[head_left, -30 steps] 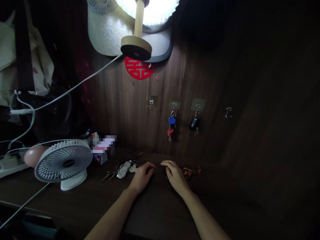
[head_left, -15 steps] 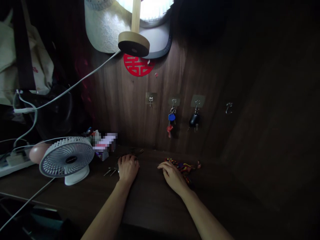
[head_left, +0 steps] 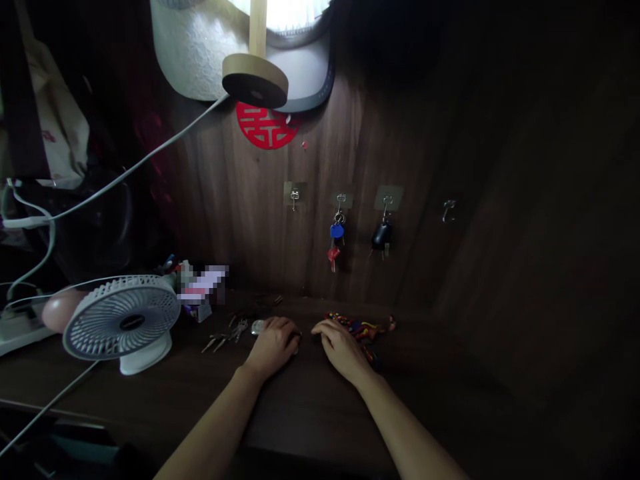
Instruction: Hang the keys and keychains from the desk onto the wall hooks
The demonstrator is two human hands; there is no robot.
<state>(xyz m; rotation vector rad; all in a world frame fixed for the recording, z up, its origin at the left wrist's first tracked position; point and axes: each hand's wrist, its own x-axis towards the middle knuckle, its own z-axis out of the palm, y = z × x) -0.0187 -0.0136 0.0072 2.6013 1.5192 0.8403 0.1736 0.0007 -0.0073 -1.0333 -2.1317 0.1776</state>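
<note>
"Objects along the dark wooden desk [head_left: 310, 400], left to right?"

"A round white plastic desk fan [head_left: 121, 319] is set at the far left; loose silver keys [head_left: 224, 341] and an oval silver key fob [head_left: 257, 327] are laid just beyond it."

"Grip?"

"The left hand [head_left: 273, 345] is curled, fingers pressed together, against the fob; whether anything is pinched cannot be told. The right hand [head_left: 341, 350] is laid nearly flat, fingers slightly spread, seemingly empty, beside a multicoloured beaded cord [head_left: 356, 327]."

"Above?"

"A blue-tagged key bunch [head_left: 336, 240] and a black-fobbed key [head_left: 381, 235] are hung from steel adhesive hooks [head_left: 341, 199], seemingly to be kept off the desk."
</note>
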